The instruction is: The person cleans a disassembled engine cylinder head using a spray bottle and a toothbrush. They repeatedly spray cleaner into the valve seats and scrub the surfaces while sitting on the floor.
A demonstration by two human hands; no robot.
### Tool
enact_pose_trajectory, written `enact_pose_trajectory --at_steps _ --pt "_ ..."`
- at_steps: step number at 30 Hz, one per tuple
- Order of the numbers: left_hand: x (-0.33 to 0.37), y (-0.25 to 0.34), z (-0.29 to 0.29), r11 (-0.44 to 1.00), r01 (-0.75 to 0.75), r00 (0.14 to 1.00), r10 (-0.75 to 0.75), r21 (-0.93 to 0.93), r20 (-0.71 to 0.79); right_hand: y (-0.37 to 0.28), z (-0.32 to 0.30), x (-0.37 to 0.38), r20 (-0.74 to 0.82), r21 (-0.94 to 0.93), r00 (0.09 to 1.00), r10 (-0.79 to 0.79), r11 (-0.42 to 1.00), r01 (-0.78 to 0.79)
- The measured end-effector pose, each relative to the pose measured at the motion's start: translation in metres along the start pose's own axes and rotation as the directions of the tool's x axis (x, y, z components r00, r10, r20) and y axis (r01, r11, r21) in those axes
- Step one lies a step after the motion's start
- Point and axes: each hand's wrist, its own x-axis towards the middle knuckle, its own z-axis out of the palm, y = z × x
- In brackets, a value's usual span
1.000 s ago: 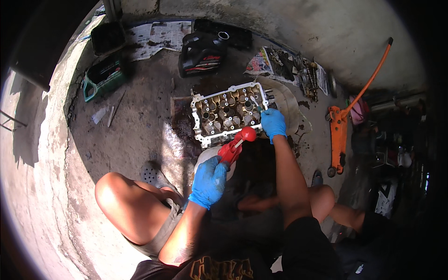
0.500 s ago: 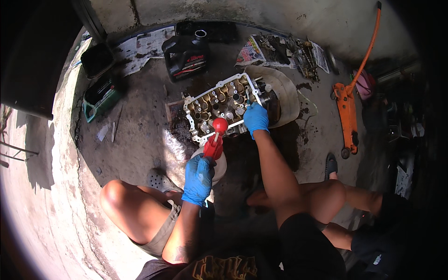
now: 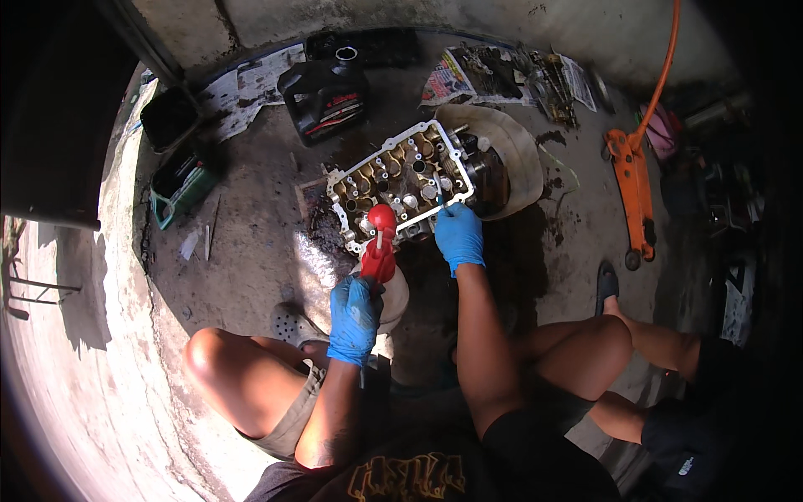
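A metal engine cylinder head lies tilted across the floor in front of me, its valve side recesses oily and brown. My left hand, in a blue glove, is closed around a red tool with a round red ball at its upper end. That ball overlaps the near edge of the cylinder head in the picture. My right hand, also blue-gloved, pinches a thin light-coloured stick-like tool over the right end of the head. Its tip reaches among the recesses; its exact kind is unclear.
A cut beige plastic container with dark contents adjoins the head. A pale round container stands beneath the red tool. Around are a black oil jug, green cut container, newspaper with metal parts, orange floor jack and another person's foot.
My right hand has drawn back slightly towards me, and its thin tool shows more plainly. The red tool sits a little further left. The whole view has shifted slightly.
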Motion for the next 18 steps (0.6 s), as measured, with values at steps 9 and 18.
enact_pose_trajectory --at_steps 9,18 --pt "-0.003 -0.002 -0.002 0.999 -0.029 1.0 0.029 0.03 0.007 -0.019 0.016 0.018 0.165 -0.043 0.986 -0.011 0.999 0.018" --pt "-0.003 -0.003 -0.007 0.987 -0.136 0.99 0.138 0.08 -0.012 -0.007 0.09 0.026 -0.023 0.112 0.999 -0.031 0.993 0.033"
